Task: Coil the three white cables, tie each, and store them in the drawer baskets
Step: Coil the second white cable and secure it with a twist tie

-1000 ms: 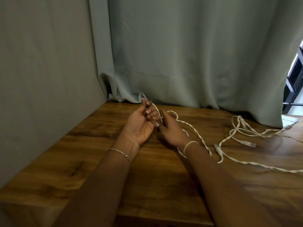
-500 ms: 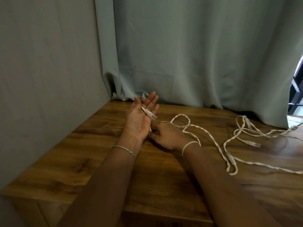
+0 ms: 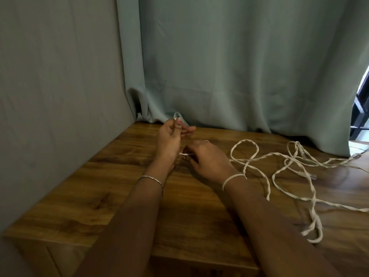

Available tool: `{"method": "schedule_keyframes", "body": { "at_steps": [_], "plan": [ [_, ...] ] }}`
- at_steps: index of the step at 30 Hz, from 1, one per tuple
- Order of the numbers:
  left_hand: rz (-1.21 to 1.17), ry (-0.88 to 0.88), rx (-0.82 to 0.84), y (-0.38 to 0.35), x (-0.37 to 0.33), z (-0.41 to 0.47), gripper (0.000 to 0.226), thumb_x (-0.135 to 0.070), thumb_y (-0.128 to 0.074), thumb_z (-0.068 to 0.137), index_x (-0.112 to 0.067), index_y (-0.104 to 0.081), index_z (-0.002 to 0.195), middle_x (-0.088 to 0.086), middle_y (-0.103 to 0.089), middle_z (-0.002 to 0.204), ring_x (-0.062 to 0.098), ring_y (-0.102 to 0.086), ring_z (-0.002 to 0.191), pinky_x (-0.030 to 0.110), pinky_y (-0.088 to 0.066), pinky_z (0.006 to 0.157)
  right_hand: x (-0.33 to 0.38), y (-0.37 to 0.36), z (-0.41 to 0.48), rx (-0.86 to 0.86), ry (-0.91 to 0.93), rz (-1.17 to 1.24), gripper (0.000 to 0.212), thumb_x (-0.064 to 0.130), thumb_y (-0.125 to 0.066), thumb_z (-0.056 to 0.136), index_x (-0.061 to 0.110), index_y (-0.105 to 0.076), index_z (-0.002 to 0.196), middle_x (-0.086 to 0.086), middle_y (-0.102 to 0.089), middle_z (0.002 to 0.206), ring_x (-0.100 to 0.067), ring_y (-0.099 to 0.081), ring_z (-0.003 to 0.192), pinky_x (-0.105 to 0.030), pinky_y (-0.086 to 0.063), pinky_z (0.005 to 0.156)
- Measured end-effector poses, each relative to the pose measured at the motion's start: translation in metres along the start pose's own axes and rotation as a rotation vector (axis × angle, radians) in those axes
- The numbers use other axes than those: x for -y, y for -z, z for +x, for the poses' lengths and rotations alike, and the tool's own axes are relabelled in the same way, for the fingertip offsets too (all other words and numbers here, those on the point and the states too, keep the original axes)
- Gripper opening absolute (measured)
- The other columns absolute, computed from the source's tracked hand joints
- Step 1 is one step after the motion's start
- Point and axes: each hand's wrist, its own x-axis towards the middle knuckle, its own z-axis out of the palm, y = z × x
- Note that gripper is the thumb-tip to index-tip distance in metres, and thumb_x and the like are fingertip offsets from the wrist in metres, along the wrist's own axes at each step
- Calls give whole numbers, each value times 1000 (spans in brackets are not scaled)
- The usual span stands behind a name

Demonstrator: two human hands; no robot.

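Observation:
Twisted white cables (image 3: 257,156) sprawl in loose loops over the right half of the wooden table (image 3: 99,196). My left hand (image 3: 169,140) is raised near the table's back, thumb and fingers closed on a cable end near its connector. My right hand (image 3: 207,158) is just to its right and lower, pinching the same cable, which runs taut between the two hands. A second connector (image 3: 305,174) lies further right on the table. White bands circle my right wrist (image 3: 232,179).
A grey-green curtain (image 3: 239,66) hangs along the table's back edge and a grey wall (image 3: 50,96) closes the left side. A dark frame (image 3: 360,108) shows past the curtain at far right. No drawer or basket is in view.
My left hand was flat open with the connector lying on its fingers; now its fingers have closed on the cable. My right hand has drawn the cable down below the left palm.

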Motion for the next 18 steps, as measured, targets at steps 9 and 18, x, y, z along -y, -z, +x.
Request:
{"method": "schedule_keyframes", "body": {
  "at_steps": [9,18],
  "plan": [
    [578,-37,-10,6,6,-1,32,-31,-38,103,-16,-55,81,-6,-62,72,5,-59,64,16,-42,56,-7,13,-3,-193,-53,-84,8,20,-61,88,16,-60,95,-2,-65,92,-22,-60,83,-35,-49,68],
    [305,392,417,8,2,-10,47,-37,-31,105,-7,-62,86,8,-66,55,13,-45,37,28,-37,49,-23,17,-2,-141,-98,-89,16,20,-54,93,20,-69,100,-4,-69,86,-25,-64,80,-40,-52,69]
  ]
}}
